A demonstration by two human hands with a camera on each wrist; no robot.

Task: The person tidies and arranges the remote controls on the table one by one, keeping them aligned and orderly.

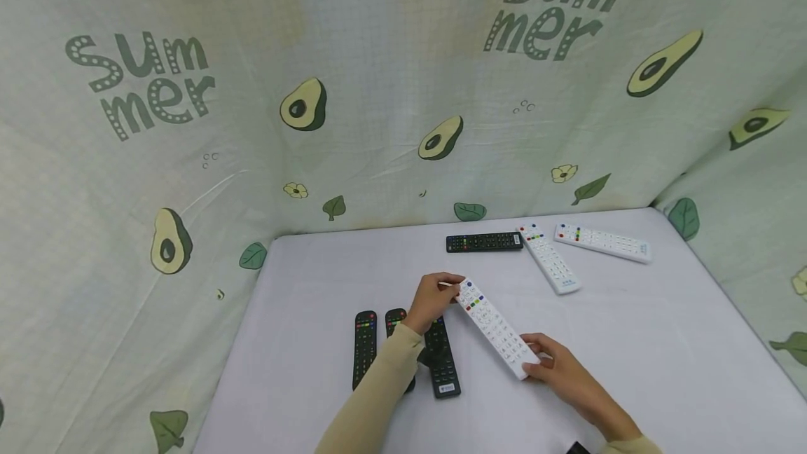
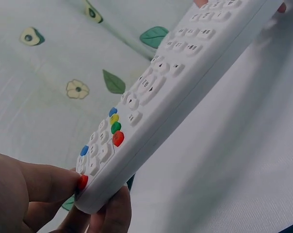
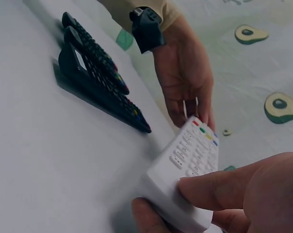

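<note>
A white remote control (image 1: 494, 324) with coloured buttons is held between both hands, tilted above the tabletop. My left hand (image 1: 435, 300) pinches its far end, beside the red button, as the left wrist view (image 2: 83, 194) shows up close. At the near end my right hand (image 1: 557, 370) grips it, thumb on the top face and fingers beneath in the right wrist view. Left of it lie black remotes: one at the far left (image 1: 365, 345), a middle one (image 1: 395, 317) partly covered by the left forearm, and a third (image 1: 445, 370) beside the wrist.
Toward the back lie another black remote (image 1: 484, 242) and two white remotes, one slanted (image 1: 550, 261) and one at the right (image 1: 603, 244). A white cloth covers the table (image 1: 302, 286). A patterned curtain (image 1: 378, 181) rises behind it.
</note>
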